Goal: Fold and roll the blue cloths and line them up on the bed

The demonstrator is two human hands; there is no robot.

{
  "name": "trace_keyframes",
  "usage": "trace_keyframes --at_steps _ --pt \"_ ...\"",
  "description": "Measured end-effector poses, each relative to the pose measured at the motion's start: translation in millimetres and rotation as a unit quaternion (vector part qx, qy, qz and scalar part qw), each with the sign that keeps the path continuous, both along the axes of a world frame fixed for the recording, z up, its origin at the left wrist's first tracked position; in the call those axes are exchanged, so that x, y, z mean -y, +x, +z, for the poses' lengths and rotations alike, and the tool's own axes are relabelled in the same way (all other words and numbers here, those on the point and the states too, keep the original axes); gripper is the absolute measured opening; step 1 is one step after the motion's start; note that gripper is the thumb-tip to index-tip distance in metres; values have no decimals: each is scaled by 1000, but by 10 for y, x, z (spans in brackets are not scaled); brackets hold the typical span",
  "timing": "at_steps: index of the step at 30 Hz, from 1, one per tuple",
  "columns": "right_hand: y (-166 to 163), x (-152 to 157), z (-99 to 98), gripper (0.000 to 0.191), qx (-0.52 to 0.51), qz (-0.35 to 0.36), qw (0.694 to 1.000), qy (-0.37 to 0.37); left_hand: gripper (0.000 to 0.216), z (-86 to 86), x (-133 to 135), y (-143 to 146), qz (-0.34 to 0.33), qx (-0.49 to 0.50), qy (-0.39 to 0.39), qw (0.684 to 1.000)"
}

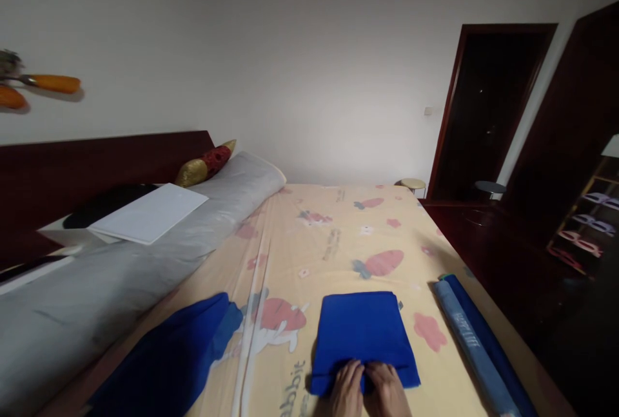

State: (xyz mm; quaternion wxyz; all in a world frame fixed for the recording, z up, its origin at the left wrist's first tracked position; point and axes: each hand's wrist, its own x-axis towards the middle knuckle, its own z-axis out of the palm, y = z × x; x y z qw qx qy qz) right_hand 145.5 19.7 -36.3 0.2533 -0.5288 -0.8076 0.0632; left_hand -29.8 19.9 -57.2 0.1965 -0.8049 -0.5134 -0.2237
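Observation:
A folded blue cloth (363, 327) lies flat on the bed in front of me, with a small tag at its right edge. Its near edge is turned up into a narrow fold. My left hand (349, 386) has its fingers bent over this fold, left of the middle. Close beside it, my right hand (384, 388) grips the same fold with curled fingers. The thumbs are mostly hidden. To the right, a light blue rolled cloth (467, 339) with white lettering lies against a darker blue roll (493, 333). A loose, crumpled blue cloth (164, 359) is spread at the left.
The bed (333, 236) has a yellow sheet with carrot and rabbit prints. A long grey pillow (232, 204) runs along the headboard (111, 156), with a white flat board (152, 214) on it. Stools (412, 184) and a shoe rack (585, 223) stand beyond the bed.

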Motion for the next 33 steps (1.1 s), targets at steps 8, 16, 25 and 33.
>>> trace_keyframes --at_steps 8,16,25,33 --pt "575 -94 -172 46 31 -103 994 24 59 247 28 -475 54 -22 -33 998" --pt "209 -87 -65 50 14 -12 999 -43 68 150 -48 -124 65 32 -141 987" --pt "571 -289 -79 52 22 -129 990 -61 51 307 -193 -383 106 34 -143 983" --pt "1130 7 -312 56 122 -92 977 151 51 245 167 -1080 66 -78 95 990"
